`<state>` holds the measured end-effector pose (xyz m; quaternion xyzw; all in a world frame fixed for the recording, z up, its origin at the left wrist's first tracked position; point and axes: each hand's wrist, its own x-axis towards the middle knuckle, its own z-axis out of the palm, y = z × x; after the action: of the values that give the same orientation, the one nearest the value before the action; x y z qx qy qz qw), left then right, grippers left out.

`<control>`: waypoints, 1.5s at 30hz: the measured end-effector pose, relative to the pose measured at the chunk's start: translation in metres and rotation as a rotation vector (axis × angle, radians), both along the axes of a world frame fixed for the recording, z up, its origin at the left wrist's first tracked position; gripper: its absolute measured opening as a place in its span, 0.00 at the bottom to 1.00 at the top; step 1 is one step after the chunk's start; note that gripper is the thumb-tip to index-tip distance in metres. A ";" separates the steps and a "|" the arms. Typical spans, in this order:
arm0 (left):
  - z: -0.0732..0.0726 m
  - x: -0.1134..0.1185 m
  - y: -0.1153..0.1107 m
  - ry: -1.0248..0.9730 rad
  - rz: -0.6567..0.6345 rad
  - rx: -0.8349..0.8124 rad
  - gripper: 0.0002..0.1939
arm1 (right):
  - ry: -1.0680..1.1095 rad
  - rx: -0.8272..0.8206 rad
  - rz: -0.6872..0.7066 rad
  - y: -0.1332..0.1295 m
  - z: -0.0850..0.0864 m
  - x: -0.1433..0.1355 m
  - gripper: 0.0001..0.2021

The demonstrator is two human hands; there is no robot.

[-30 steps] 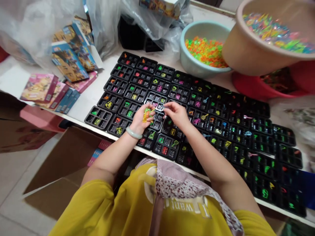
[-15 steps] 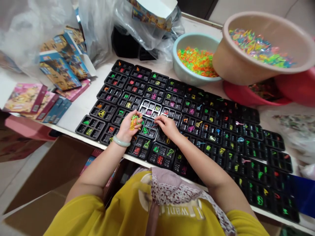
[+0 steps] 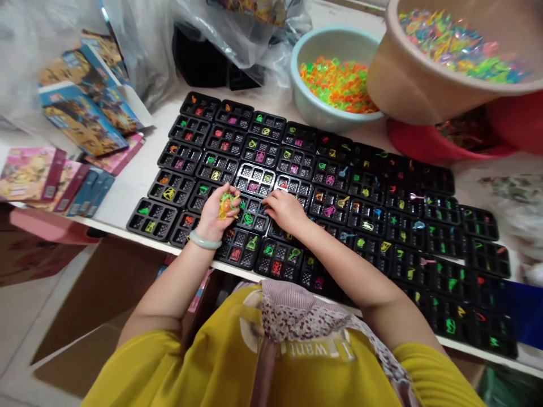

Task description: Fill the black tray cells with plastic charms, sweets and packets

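Head view: left hand is cupped shut around a small bunch of plastic pieces, green, orange and yellow, held just above the trays at the near-left of the grid. Pale bangle on that wrist.

Right hand is down on a tray just right of the left hand, fingertips pinched at a compartment. Whether a piece is between them, cannot tell; too small.

Progress, judging by the layout: black trays cover most of the white table, and nearly every tray has a few coloured pieces in. Most compartments per tray are bare, so lots left. Far-right trays look sparser.

Stock: pale bowl and tan bowl at the back, both well filled. Printed boxes stacked at left.
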<state>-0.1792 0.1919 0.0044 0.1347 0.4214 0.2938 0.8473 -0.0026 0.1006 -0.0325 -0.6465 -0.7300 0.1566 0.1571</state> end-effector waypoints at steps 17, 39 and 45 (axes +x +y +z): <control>-0.002 -0.001 0.001 0.040 -0.049 -0.008 0.17 | 0.799 -0.112 -0.137 0.016 -0.002 0.005 0.03; -0.003 0.082 -0.010 -0.001 -0.173 -0.086 0.17 | 0.294 0.228 0.082 -0.002 0.038 0.011 0.10; -0.006 0.091 -0.011 -0.052 -0.212 -0.128 0.20 | 0.444 0.206 -0.047 0.003 0.028 0.017 0.07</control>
<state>-0.0877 0.1809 -0.0013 0.1165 0.4007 0.1786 0.8911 0.0149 0.1033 -0.0046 -0.5936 -0.6745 0.2156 0.3823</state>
